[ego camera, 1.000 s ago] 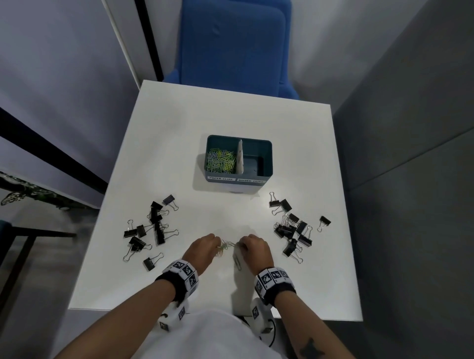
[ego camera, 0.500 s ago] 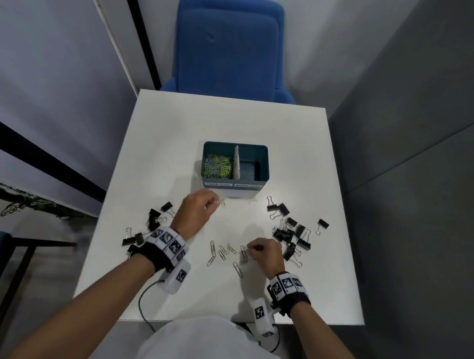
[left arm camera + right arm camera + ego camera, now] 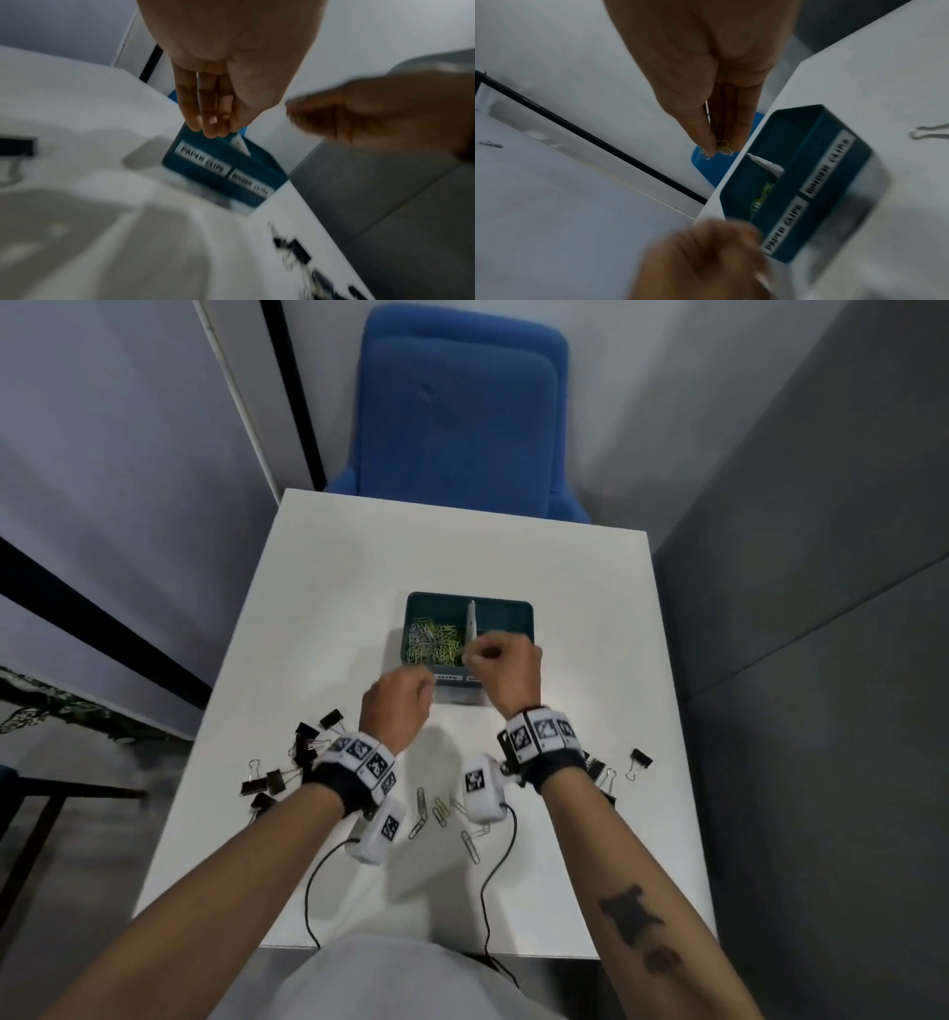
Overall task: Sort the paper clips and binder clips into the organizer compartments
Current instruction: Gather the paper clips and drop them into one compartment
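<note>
A: Organizer front wall, left label reads "PAPER CLIPS".
B: Right label?
A: Blurred; ends "CLIPS", first word illegible. Wristband markers: patterns only.

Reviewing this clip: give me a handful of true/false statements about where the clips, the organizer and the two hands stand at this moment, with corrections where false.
1. The right hand pinches paper clips. True.
2. The organizer has paper clips in its left compartment. True.
3. Binder clips fill the organizer's right compartment. False: what shows of that compartment is bare; the binder clips lie on the table.
4. All paper clips are sorted. False: loose paper clips lie on the table between the wrists.
5. The left hand is at the organizer's front wall. True.
</note>
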The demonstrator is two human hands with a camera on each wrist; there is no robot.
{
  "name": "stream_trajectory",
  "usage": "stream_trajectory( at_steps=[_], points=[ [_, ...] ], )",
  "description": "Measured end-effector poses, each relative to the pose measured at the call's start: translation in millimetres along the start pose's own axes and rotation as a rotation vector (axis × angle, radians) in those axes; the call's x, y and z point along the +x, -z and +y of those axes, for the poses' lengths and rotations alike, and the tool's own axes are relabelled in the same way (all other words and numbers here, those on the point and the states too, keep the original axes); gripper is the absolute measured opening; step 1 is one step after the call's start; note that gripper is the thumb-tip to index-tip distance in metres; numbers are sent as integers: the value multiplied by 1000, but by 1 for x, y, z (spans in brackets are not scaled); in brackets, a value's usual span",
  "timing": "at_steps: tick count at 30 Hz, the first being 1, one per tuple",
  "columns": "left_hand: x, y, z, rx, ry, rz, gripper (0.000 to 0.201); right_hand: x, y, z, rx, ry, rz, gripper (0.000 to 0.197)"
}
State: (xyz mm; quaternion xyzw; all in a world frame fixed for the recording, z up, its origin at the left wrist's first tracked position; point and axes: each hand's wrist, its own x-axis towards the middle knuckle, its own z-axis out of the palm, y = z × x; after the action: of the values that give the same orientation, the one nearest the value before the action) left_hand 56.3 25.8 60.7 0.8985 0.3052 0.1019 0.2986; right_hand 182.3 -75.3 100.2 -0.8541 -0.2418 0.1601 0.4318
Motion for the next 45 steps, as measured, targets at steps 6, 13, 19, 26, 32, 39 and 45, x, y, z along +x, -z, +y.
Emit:
stream_trajectory(
  at_steps=[6,13,19,26,32,39,45],
  points=[
    [-73,-47,-43,175,132,-417,38,22,7,-9,-39,-39,-21,32],
    [-112,-60,-80,157,-15,-631,68,-82,0,86,-358,-187,-514,41],
    [-118,-67,-80,46,-64,-552,40,-160,-15,138,-439,-194,-592,51],
    [-125,-81,-65,24,-25,-467,16,-167,-57,141,-414,-126,-397,16],
    [-131,-70,-71,74,-35,-488,43,-167,-51,147,-343,-57,-309,20],
    [-118,-79,-62,300,-271,-549,68,-178,-56,153,-499,7,-420,45],
    [-118,-88,-59,436,-424,-537,38,-175,-69,147,-449,19,-282,2]
  ],
)
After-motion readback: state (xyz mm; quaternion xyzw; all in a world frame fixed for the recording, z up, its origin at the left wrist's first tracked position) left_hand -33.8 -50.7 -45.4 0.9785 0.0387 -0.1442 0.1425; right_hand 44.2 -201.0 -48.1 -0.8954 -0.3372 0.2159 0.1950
